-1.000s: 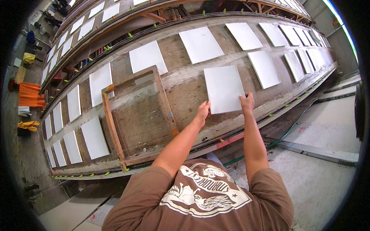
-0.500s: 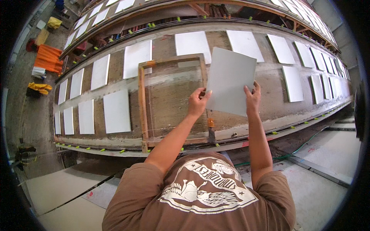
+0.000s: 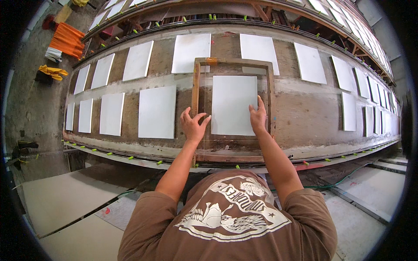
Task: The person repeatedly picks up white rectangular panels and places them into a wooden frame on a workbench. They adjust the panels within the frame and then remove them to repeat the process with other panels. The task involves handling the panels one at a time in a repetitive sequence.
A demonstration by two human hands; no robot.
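A white rectangular sheet (image 3: 234,102) lies within a wooden frame (image 3: 197,87) on the long table. The frame seems to have a thin see-through mesh stretched across it, dimming the white piece beneath its far side. Beside the sheet's left edge is my left hand (image 3: 194,126), fingers curved and apart, thumb close to the edge but holding nothing. My right hand (image 3: 258,117) is at the opposite edge, with its thumb on the sheet and index finger stretched along the outside. Its other fingers are partly hidden.
White rectangular pieces stand in two rows along the brown table (image 3: 300,113), such as one to the left (image 3: 156,111). Green clips (image 3: 159,162) line the table's near edge. Beyond is another rack of white pieces. An orange cloth (image 3: 66,40) hangs at the far left.
The white sheet, held up by both hands right of the frame before, is now down inside it. My left hand has let go. The view has shifted.
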